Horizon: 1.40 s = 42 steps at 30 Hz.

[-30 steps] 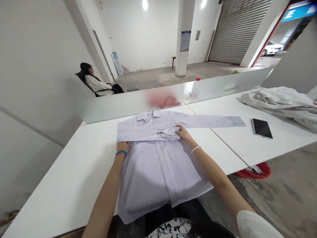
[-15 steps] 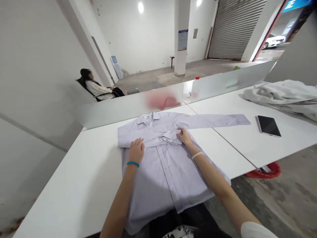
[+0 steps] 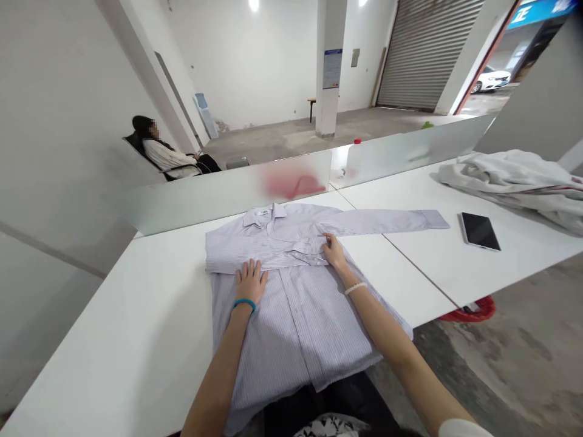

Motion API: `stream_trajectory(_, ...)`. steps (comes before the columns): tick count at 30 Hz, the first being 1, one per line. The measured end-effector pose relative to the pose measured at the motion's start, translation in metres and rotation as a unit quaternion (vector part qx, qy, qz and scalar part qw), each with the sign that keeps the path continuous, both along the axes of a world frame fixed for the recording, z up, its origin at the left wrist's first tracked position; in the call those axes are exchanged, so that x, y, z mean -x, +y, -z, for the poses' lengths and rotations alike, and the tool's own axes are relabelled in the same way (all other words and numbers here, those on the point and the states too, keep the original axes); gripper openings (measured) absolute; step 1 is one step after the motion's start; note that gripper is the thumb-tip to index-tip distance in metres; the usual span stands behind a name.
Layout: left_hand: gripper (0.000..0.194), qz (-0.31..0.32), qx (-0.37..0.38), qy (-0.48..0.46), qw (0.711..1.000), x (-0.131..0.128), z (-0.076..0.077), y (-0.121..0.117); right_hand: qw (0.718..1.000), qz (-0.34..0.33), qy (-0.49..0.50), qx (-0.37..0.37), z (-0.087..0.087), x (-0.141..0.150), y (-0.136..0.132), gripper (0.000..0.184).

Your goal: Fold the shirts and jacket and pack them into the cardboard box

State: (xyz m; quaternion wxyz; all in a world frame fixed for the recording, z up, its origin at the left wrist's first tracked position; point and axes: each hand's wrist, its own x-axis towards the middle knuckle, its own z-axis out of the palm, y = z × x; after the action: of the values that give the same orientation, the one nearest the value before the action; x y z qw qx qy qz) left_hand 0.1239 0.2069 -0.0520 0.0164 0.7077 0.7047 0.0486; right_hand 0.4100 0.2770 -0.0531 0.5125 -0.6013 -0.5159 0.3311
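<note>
A striped pale lilac shirt (image 3: 273, 328) lies front up on the table, its collar pointing away from me and its hem at the near edge. One sleeve (image 3: 232, 252) is folded across the chest, while the other sleeve (image 3: 392, 221) stretches out to the right. My left hand (image 3: 252, 282) rests flat on the shirt at the folded sleeve's lower edge, fingers spread. At the end of that folded sleeve, my right hand (image 3: 333, 250) pinches the cuff (image 3: 310, 252) between thumb and fingers. Some of those fingertips are hidden.
The white table (image 3: 155, 303) has a frosted divider (image 3: 204, 200) along its far side. To the right lie a dark-screened tablet (image 3: 480, 230) and a heap of light grey cloth (image 3: 514, 179). A red bin (image 3: 473, 311) stands below the table edge. Beyond the divider, a person (image 3: 166, 155) sits.
My left hand has slid slightly down off the folded sleeve, its fingers spreading wider. My right hand stays at the cuff. The whole view has shifted a little.
</note>
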Motion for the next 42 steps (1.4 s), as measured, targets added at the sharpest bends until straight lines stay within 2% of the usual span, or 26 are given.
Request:
stream_trajectory(9,0.059,0.001,-0.003,0.005,1.000,0.000,0.000,0.000,0.999,-0.005,0.031,-0.022,0.000,-0.002,0.001,0.039)
stream_trajectory(12,0.058,-0.003,-0.003,0.011,1.000,-0.001,-0.001,0.001,0.997,0.042,-0.019,-0.055,-0.005,-0.020,0.008,0.040)
stream_trajectory(14,0.056,-0.004,-0.007,0.016,1.000,0.000,0.000,0.001,0.988,0.113,-0.080,-0.070,-0.010,-0.047,0.012,0.044)
stream_trajectory(16,0.056,-0.005,-0.011,0.017,1.000,0.001,0.000,0.002,0.970,0.192,-0.136,-0.052,-0.016,-0.084,0.012,0.047)
stream_trajectory(21,0.056,0.010,0.001,0.019,1.000,-0.007,-0.005,0.004,0.911,0.340,-0.205,0.110,-0.016,-0.185,0.000,0.050)
stream_trajectory(24,0.055,0.088,-0.002,0.021,0.996,-0.033,-0.017,0.010,0.883,0.375,-0.235,0.160,-0.012,-0.227,-0.002,0.050)
stream_trajectory(26,0.055,0.156,-0.012,0.018,0.987,-0.061,-0.027,0.015,0.877,0.373,-0.241,0.184,-0.011,-0.243,0.003,0.052)
stream_trajectory(29,0.056,0.236,-0.022,0.015,0.972,-0.108,-0.033,0.021,0.879,0.341,-0.247,0.225,-0.010,-0.250,0.016,0.057)
stream_trajectory(33,0.058,0.252,-0.023,0.015,0.967,-0.152,-0.018,0.021,0.854,0.322,-0.327,0.243,0.001,-0.242,0.026,0.055)
stream_trajectory(35,0.060,0.243,-0.011,0.006,0.970,-0.159,-0.006,0.020,0.845,0.320,-0.361,0.230,0.008,-0.239,0.026,0.055)
stream_trajectory(38,0.061,0.240,0.005,-0.038,0.970,-0.157,0.004,0.019,0.850,0.317,-0.361,0.215,0.010,-0.241,0.023,0.055)
stream_trajectory(40,0.059,0.241,0.018,-0.108,0.964,-0.154,0.006,0.021,0.864,0.321,-0.336,0.193,0.002,-0.242,0.025,0.055)
stream_trajectory(42,0.055,0.228,0.035,-0.245,0.942,-0.152,0.005,0.023,0.883,0.321,-0.312,0.142,-0.017,-0.236,0.032,0.057)
